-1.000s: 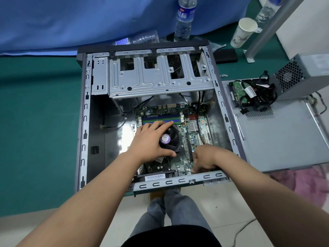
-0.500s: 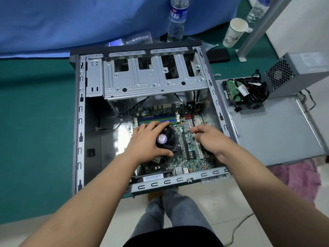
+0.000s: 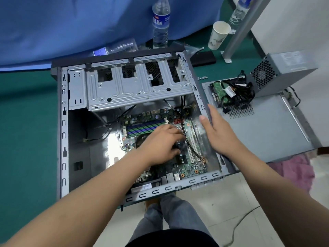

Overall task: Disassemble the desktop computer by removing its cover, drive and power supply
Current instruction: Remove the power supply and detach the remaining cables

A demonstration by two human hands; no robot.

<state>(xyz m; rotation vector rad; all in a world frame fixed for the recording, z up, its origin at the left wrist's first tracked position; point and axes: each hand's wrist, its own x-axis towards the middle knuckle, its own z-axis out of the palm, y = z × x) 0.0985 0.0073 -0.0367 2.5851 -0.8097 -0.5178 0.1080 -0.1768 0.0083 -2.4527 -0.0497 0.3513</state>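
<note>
The open computer case lies on its side on the green table, its motherboard exposed. My left hand rests on the black CPU fan with fingers curled around it. My right hand is flat and open against the case's right side wall, thumb inside and fingers over the rim. The removed grey cover lies to the right of the case. On it sit the drive with its green board up and the grey power supply with black cables.
An empty metal drive cage spans the case's far end. Behind the case stand a water bottle, a paper cup, a black flat object and a metal post. Small screws lie on the table. A pink cloth hangs at right.
My right hand left the motherboard's near edge, crossed the slots and now lies open on the right case wall. My left hand stays on the fan, shifted slightly right.
</note>
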